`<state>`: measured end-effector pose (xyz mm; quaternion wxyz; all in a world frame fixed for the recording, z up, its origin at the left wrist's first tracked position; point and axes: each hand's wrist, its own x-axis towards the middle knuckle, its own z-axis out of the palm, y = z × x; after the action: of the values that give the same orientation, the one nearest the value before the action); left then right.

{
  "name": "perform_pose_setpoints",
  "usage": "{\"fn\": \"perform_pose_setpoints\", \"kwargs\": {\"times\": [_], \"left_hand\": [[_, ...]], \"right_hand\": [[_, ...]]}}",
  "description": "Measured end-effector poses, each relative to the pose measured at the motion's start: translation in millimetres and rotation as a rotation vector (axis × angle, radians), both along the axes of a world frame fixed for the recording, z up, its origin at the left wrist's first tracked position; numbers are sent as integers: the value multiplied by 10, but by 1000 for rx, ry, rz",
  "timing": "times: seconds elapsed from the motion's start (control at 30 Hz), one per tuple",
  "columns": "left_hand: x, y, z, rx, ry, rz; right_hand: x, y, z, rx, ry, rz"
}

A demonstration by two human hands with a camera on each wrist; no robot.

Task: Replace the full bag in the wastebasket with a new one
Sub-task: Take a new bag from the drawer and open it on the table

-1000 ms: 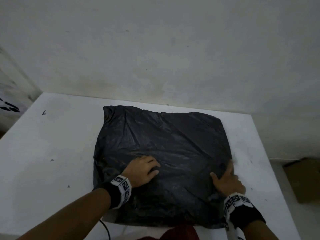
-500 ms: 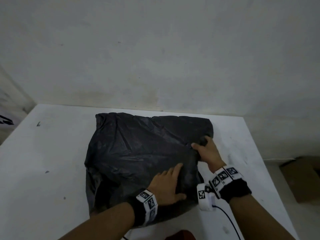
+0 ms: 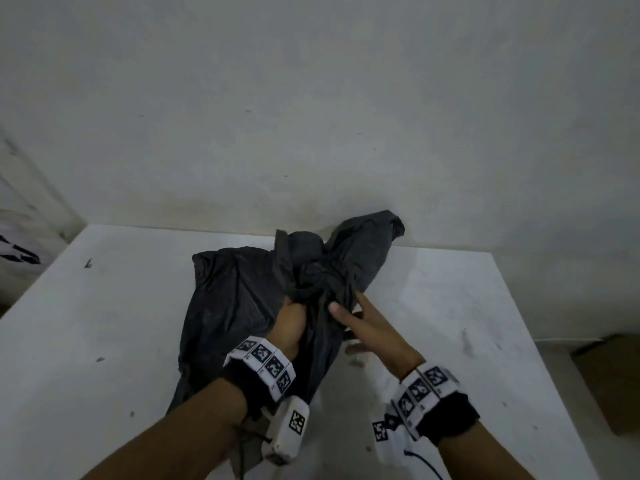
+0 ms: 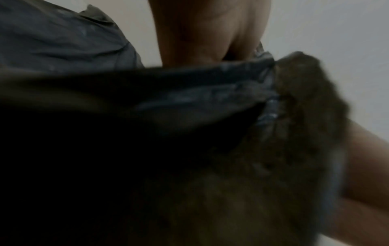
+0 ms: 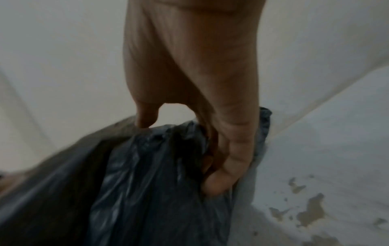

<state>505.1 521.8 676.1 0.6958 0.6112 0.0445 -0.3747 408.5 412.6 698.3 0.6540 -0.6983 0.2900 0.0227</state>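
A black plastic bag (image 3: pixel 235 306) lies on the white table (image 3: pixel 104 341), its right part bunched and lifted off the surface, one corner sticking up toward the wall. My left hand (image 3: pixel 292 320) grips the gathered plastic in a fist near the bag's middle. Just to its right, my right hand (image 3: pixel 346 301) holds a fold with the thumb in front and the fingers behind. In the right wrist view the right hand (image 5: pixel 181 154) digs into the crumpled bag (image 5: pixel 157 174). The left wrist view is blurred, with the bag (image 4: pixel 189 93) draped under my left hand (image 4: pixel 210 33).
A plain wall stands right behind the table. A brown cardboard box (image 3: pixel 613 375) sits on the floor past the table's right edge. The table top (image 5: pixel 326 149) has chipped, stained patches near my right hand.
The bag lay flat under both hands. Both hands have since come together at its right side and gathered it into a raised bunch.
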Motion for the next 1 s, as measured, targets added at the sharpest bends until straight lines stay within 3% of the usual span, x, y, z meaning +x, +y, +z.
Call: {"fn": "perform_pose_setpoints", "kwargs": {"times": [0.07, 0.2, 0.3, 0.47, 0.63, 0.73, 0.8, 0.87, 0.93, 1.0], "left_hand": [[-79, 5, 120, -103, 14, 0], [-130, -22, 225, -132, -131, -49], [45, -40, 151, 124, -288, -51], [422, -9, 104, 295, -345, 0], [873, 235, 271, 414, -451, 78], [1269, 545, 261, 535, -368, 252], [1427, 714, 264, 640, -250, 341], [1464, 803, 270, 738, -244, 363], [1404, 837, 242, 823, -450, 280], [1312, 834, 174, 872, -794, 151]], "right_hand": [[155, 125, -48, -165, -69, -35], [328, 209, -23, -433, 2, -117], [426, 155, 10, -528, -54, -107], [547, -175, 91, -306, -116, -192], [438, -697, 197, -107, -202, -491], [285, -1131, 212, 17, -159, -605], [217, -1301, 170, -6, -95, -601], [206, -1296, 153, -35, -86, -574], [229, -1233, 113, -54, -62, -539], [259, -1159, 65, -213, 51, -481]]}}
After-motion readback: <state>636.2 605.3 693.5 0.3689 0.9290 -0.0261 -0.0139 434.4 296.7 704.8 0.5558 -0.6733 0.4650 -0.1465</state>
